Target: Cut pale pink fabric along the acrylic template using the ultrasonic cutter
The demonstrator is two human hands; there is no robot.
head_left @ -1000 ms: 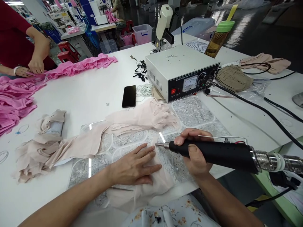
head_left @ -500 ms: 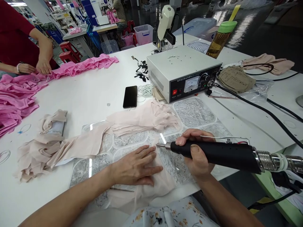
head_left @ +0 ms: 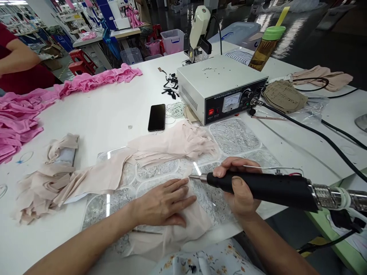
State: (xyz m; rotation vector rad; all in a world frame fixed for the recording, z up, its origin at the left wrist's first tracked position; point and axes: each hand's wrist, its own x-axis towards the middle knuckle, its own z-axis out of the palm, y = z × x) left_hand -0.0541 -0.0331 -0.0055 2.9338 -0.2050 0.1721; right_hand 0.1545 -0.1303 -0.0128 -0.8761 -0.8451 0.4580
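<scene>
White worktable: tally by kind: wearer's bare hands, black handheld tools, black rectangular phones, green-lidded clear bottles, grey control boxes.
Bare hands: 2 (left hand, right hand)
Black handheld tool: 1
Black rectangular phone: 1
Green-lidded clear bottle: 1
Grey control box: 1
Total: 6

A black cylindrical tool with a tapered silver metal tip (head_left: 272, 188) slants slightly, its point at a thin pale-pink fabric piece (head_left: 198, 219), spread loosely over a grey-patterned mat (head_left: 236, 135).

1. The grey box (head_left: 213, 76) bears Chinese characters on its black front panel (head_left: 243, 104), opening "超声波", then a code beginning "RS-", the rest blurred
2. The blue-and-white sewing machine (head_left: 107, 17) shows "JUKI", cut by the upper edge
3. The brown pieces (head_left: 285, 95) carry illegible handwriting
</scene>
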